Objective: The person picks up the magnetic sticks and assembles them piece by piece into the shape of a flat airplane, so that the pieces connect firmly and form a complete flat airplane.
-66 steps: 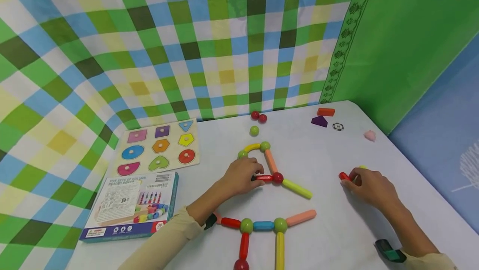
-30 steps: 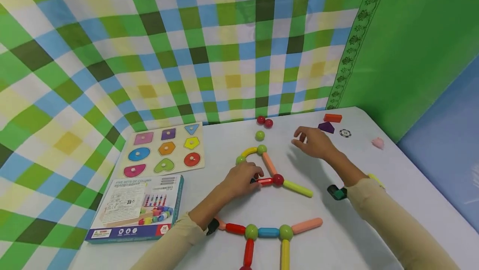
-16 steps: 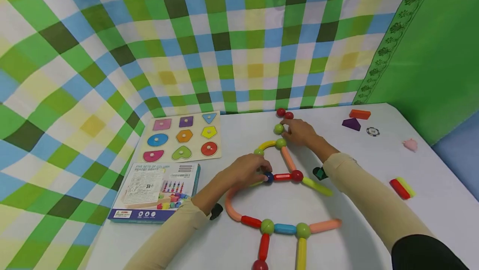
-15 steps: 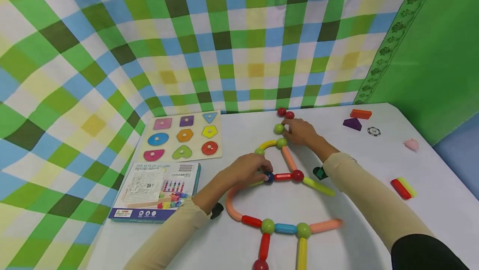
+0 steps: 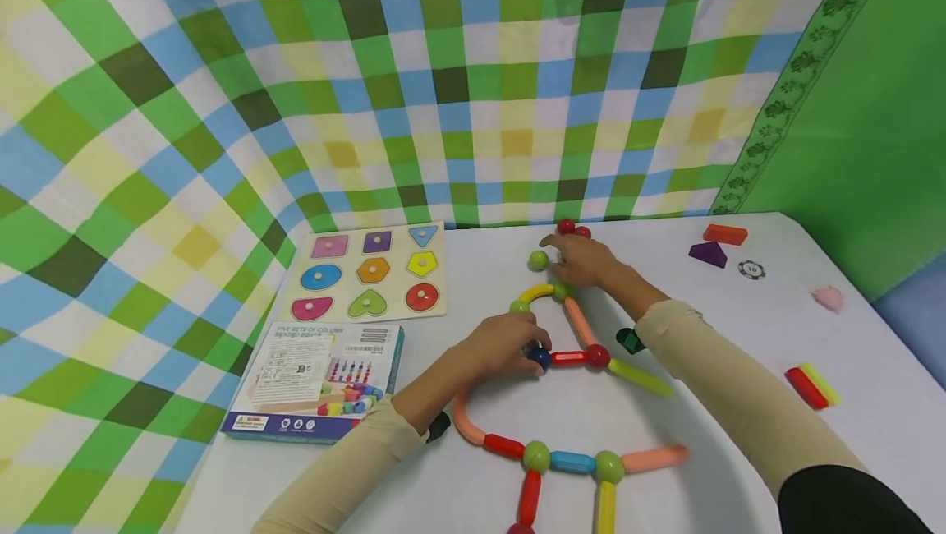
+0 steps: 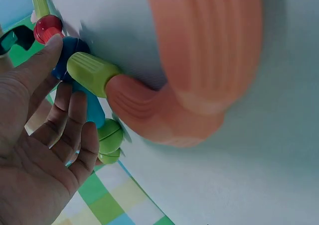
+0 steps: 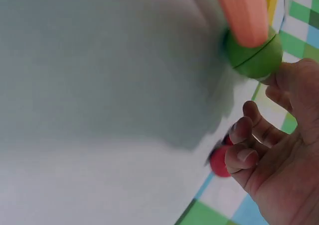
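My left hand point(image 5: 510, 345) pinches a dark blue ball point(image 6: 74, 48) between thumb and fingers. A red rod point(image 5: 567, 358) joins that ball to a red ball point(image 5: 598, 356). In the left wrist view, a lime rod point(image 6: 92, 73) and a curved peach rod point(image 6: 169, 120) lead off from the blue ball. My right hand point(image 5: 584, 259) reaches toward a loose green ball point(image 5: 538, 260), its index finger stretched past the ball's far side. In the right wrist view, the thumb is right at another green ball point(image 7: 256, 58), which bears a peach rod point(image 7: 241, 13); the other fingers curl loosely around nothing.
Nearer me, red, blue, peach and yellow rods join green balls point(image 5: 535, 457). Two red balls point(image 5: 566, 226) sit behind my right hand. A shape puzzle board point(image 5: 392, 312) and a boxed toy point(image 5: 314, 382) lie left. Loose rods point(image 5: 807, 388) and small blocks point(image 5: 725, 234) lie right.
My right hand has put down a red rod at the right and come across to the loose green ball, which has shifted slightly left. My left hand stays at the blue ball.
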`<state>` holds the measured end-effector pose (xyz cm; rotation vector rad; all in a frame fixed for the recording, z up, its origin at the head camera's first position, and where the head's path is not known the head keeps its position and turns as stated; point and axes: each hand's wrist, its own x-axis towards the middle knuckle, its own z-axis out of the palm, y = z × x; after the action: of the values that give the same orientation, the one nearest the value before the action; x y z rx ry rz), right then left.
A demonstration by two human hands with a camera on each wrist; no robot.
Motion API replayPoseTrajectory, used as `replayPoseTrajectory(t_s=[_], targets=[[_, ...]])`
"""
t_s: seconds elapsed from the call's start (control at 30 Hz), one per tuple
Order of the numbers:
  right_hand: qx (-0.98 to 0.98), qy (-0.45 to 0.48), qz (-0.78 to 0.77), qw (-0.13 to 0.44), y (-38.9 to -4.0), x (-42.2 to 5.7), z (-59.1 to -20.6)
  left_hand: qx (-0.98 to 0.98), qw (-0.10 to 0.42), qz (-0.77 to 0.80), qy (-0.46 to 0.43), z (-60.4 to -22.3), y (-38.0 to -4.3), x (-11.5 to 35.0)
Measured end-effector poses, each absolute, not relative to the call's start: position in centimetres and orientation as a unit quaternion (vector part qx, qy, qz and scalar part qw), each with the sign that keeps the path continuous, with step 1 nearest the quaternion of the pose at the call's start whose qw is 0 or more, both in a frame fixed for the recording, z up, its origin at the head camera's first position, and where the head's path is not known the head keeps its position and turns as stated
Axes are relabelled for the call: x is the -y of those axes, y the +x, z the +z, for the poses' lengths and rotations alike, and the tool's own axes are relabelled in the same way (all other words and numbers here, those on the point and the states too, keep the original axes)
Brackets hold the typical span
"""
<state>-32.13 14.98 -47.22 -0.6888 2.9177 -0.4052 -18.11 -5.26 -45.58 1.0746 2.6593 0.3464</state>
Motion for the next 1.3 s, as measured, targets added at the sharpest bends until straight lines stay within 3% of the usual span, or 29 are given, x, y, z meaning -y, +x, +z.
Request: replayPoseTrajectory(t_s=[0.3, 0.6, 0.97, 1.3], targets=[[-0.962, -0.248, -0.1, 0.062, -30.7, -13.5, -46.7, -0.906, 0.113, 0.123, 0.389, -45.8, -17.0, 3.6], [-0.958, -0.235, -0.16, 0.032, -27.5, -16.9, -45.1, -0.904, 0.12, 0.106, 0.397, -45.8, -16.7, 3.6], [-0.949, -0.201, -0.24, -0.015, -17.9, -24.9, -43.2, -0.9, 0.138, 0.118, 0.396, -45.7, -16.5, 5.2], [-0.952, -0.157, -0.262, -0.01, -9.6, -29.9, -46.4, -0.894, 0.151, 0.126, 0.402, -45.0, -16.7, 5.5]])
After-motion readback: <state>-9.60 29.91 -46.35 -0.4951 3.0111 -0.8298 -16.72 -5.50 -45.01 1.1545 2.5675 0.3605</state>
